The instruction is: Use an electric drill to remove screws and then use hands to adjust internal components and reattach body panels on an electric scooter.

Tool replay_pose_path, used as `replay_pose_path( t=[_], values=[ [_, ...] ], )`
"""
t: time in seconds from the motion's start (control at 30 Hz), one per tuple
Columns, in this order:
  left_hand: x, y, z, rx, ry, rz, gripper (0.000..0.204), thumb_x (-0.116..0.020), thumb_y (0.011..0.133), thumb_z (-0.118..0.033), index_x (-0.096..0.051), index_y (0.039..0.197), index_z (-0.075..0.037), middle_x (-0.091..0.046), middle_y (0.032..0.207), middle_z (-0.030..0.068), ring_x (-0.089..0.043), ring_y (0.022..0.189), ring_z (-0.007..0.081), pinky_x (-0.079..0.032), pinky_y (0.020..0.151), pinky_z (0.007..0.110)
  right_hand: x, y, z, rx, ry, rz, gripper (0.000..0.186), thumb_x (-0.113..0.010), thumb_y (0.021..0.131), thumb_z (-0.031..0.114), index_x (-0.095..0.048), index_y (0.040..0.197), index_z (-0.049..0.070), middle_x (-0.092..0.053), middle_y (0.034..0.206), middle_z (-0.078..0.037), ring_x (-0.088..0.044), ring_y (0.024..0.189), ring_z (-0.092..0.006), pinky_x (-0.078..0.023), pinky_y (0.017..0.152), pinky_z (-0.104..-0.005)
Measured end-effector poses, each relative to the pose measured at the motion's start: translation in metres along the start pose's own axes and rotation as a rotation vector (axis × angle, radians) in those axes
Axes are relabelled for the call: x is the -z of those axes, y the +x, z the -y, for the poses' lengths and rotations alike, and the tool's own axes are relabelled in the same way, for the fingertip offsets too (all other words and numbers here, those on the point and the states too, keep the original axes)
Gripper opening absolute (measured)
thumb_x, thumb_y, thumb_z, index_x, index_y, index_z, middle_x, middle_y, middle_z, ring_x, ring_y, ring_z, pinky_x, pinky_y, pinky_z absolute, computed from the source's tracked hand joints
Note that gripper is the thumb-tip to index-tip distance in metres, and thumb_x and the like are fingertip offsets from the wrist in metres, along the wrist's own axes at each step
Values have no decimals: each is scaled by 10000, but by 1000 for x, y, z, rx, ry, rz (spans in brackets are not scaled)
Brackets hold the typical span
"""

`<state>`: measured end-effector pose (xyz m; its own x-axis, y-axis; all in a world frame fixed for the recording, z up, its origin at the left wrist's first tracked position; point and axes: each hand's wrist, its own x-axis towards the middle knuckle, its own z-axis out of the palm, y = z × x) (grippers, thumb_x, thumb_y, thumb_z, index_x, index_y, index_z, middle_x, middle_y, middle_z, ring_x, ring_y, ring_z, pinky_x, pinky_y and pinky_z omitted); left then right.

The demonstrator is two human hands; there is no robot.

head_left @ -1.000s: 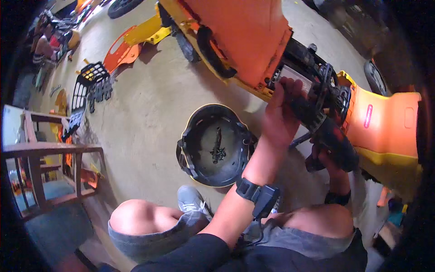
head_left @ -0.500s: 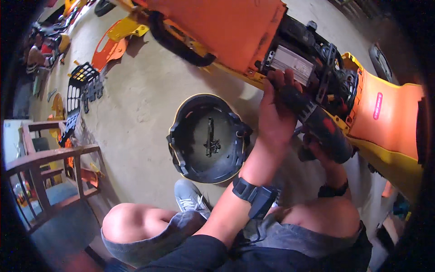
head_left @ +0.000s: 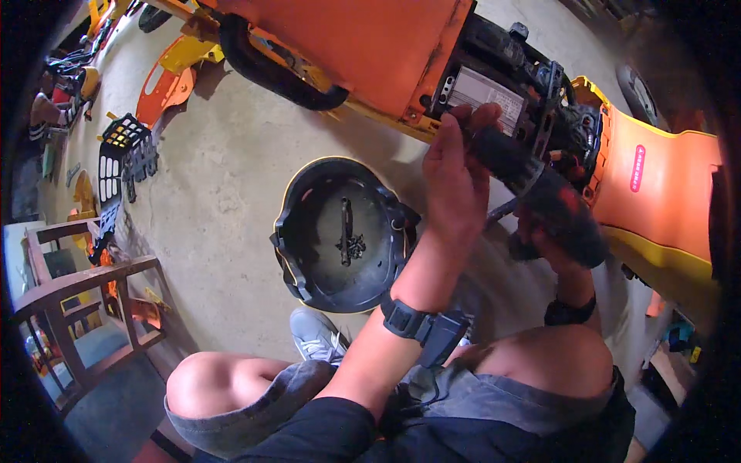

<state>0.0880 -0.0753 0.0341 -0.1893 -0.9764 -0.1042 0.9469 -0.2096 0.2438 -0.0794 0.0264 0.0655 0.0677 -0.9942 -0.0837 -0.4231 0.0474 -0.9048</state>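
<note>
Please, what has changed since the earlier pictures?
The left hand moved slightly toward the person, uncovering more of the silver box. As the camera moved, most things appear farther left. Nothing was visibly released. The right hand still holds the power drill; dark parts still lie in the upturned helmet.

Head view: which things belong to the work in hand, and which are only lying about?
In use:
- drill, in the right hand, left hand at its front end
- orange machine, opened
- perhaps the upturned helmet with small dark parts

Apparently lying about:
- black grid panel
- orange piece
</note>
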Motion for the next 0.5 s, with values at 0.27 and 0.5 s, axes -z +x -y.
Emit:
replay_pose_path(
  t=[0.27, 0.5],
  values=[
    [-10, -2, 0, -11, -193, 66, 348, -449, 1009, -394, -526, 1209, -120, -576, 1277, 60, -490, 1252, 241, -409, 1052, 415, -16, 5, 6, -31, 555, 43, 668, -771, 787, 422, -485, 1251, 37, -629, 926, -71, -596, 619, -127, -503, 572, -270],
    [-7, -3, 10, -17, -167, 131, 357, -471, 999, -382, -501, 1255, -135, -571, 1286, 45, -462, 1280, 237, -402, 1060, 417, -11, 3, 24, -37, 623, 12, 620, -771, 801, 401, -498, 1256, 80, -655, 947, -56, -601, 648, -130, -495, 578, -280]
  ],
)
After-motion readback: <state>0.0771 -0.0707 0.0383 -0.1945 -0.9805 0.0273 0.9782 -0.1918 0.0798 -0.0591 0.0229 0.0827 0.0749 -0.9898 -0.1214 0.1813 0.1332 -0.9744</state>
